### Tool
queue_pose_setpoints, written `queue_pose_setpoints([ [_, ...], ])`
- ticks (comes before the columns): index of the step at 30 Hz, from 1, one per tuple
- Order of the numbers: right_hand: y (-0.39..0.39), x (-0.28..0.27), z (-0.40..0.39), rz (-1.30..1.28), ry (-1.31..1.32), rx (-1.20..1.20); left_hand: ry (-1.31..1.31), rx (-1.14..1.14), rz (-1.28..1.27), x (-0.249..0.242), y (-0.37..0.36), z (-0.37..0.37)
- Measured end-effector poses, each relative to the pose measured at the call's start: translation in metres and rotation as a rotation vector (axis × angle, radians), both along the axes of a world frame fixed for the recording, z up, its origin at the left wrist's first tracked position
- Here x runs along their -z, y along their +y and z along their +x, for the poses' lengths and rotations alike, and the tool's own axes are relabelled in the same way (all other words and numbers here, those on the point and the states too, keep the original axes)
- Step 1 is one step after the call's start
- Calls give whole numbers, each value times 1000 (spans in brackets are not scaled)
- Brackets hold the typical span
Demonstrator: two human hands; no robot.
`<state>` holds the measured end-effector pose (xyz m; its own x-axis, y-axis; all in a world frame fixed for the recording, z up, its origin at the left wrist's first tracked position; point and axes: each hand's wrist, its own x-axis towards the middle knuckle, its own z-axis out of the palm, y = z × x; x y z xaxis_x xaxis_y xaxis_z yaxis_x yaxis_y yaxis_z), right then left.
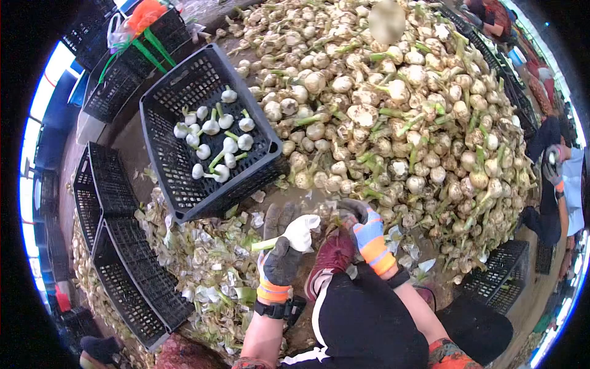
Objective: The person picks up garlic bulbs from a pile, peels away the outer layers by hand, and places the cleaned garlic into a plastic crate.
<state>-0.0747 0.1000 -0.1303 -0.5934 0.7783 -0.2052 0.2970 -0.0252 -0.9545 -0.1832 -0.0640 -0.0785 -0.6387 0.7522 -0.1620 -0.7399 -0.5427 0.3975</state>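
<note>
My left hand [280, 261], in a dark-palmed work glove with an orange cuff, is closed on a garlic bulb [300, 234]. The bulb is white and clean, with its cut green stem pointing left and a flap of loose skin at its right. To the right of it, my right hand [367, 237] is curled in a matching glove, apart from the bulb. Whatever its fingers hold, if anything, is hidden. Beyond my hands, a black plastic crate [215, 206] holds several clean white garlic bulbs [211, 126] with short stems.
A large heap of soil-stained garlic [393, 117] fills the floor ahead and to the right. Peeled skins [215, 280] litter the ground at left, beside stacked black crates [132, 264]. A red shoe [332, 255] is between my hands. Another person [556, 178] works at far right.
</note>
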Motion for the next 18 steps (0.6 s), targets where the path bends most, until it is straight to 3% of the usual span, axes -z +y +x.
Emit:
queue_pose_setpoints([
  [1, -7, -22, -5, -292, 294, -13, -35, 27, -100, 11, -4, 1],
  [2, -10, -42, -8, -289, 295, 0, -69, 55, -198, 24, -8, 1],
  [4, -15, -72, -13, -776, 305, -193, -8, 155, -269, 43, -14, 7],
  [6, -22, -61, -11, -696, 310, -141, -40, 164, -275, 44, -7, 9],
  [8, -22, -24, -4, -704, 357, -71, 377, 30, -316, 38, 5, 9],
  [9, -17, 4, 6, -262, 353, -96, 381, 31, -316, 25, 9, 8],
  [10, -11, 19, 13, 181, 336, -116, 125, 27, -105, 4, 12, 8],
  [11, -2, -12, 14, 291, -119, -83, -132, 26, 106, -7, 14, 8],
  [12, 4, -6, 15, 47, -22, -8, -204, -220, -7, 7, 8, 10],
  [13, 9, 5, 14, -197, 79, 65, -76, -210, -85, 9, 9, 8],
  [14, 8, 22, 17, -200, 82, 69, 73, -99, -179, 15, 9, 5],
  [15, 3, 39, 24, 56, 151, -80, 214, 21, -275, 22, 8, 5],
  [16, 2, 33, 25, 319, 215, -230, 533, 201, -298, 23, 15, 5],
  [17, -1, 13, 34, 140, 186, -356, 758, 277, -229, 11, 28, 3],
  [18, -4, 15, 32, -399, 452, -242, 752, 300, -206, 18, 28, -4],
])
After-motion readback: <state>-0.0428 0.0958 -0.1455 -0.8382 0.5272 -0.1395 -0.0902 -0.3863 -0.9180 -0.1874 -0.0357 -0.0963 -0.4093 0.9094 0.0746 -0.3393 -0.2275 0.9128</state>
